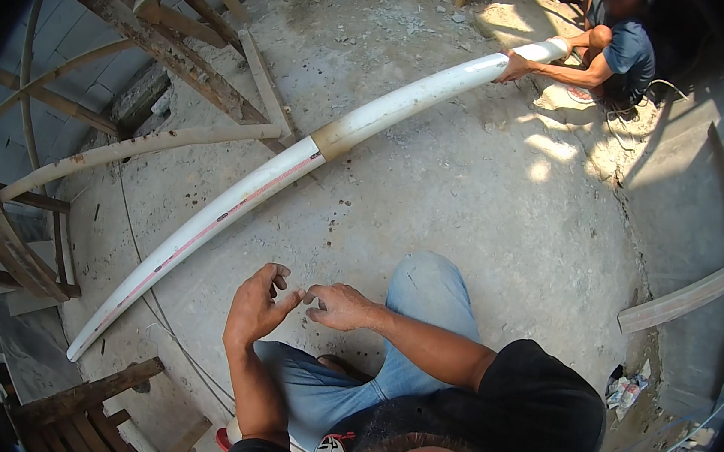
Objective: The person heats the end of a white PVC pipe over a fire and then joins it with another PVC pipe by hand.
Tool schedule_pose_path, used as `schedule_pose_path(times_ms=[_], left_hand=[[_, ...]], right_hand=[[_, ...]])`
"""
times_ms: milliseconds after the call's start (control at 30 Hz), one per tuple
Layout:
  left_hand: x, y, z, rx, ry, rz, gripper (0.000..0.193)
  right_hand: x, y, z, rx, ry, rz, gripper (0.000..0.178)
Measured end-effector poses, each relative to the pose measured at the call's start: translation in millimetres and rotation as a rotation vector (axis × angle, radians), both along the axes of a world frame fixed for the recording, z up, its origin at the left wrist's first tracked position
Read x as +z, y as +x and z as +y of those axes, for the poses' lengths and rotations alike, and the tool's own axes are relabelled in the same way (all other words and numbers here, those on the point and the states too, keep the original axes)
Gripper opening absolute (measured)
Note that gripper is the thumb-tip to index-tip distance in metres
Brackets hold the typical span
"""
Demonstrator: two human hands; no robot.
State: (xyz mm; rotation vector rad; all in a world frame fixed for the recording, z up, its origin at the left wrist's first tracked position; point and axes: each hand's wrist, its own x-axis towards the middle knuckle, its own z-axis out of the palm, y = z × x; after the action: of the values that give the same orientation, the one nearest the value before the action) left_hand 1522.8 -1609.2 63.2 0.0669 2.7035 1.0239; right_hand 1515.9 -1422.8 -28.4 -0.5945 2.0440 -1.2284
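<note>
My left hand (pixel 262 303) is raised in front of my lap, its fingers loosely bent and the thumb apart, with nothing visible in it. Close to the left thumb, my right hand (pixel 340 307) has bent, separated fingers and also appears to hold nothing. Beyond both hands a long white plastic pipe (pixel 216 218) with a red printed stripe lies diagonally across the floor. At its middle it meets a second white pipe (pixel 425 96), which has a brownish band (pixel 332 138) by the joint. Neither of my hands touches the pipes.
At the far right a crouching person (pixel 622 59) grips the far pipe with both hands. Wooden beams (pixel 171 50) and a thin pole (pixel 141 145) stand at left. Wooden slats (pixel 88 400) sit at lower left, a thin cable (pixel 133 236) crosses the concrete floor, and a board (pixel 674 302) lies right.
</note>
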Motion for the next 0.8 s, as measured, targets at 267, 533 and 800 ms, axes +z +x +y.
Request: schedule_pose_path(times_ms=[267,533,800], left_hand=[[11.7,-0.7,5.8,0.032,-0.002,-0.055,0.041],[8.9,-3.1,3.1,0.013,-0.004,-0.059,0.042],[8.5,-4.8,2.4,0.017,-0.008,-0.063,0.043]], right_hand=[[-6.8,-1.4,-4.0,0.043,0.014,-0.028,0.035],[-12.5,-1.2,-6.0,0.038,0.014,0.004,0.037],[-17.8,-3.2,-7.1,0.055,0.012,-0.040,0.038]])
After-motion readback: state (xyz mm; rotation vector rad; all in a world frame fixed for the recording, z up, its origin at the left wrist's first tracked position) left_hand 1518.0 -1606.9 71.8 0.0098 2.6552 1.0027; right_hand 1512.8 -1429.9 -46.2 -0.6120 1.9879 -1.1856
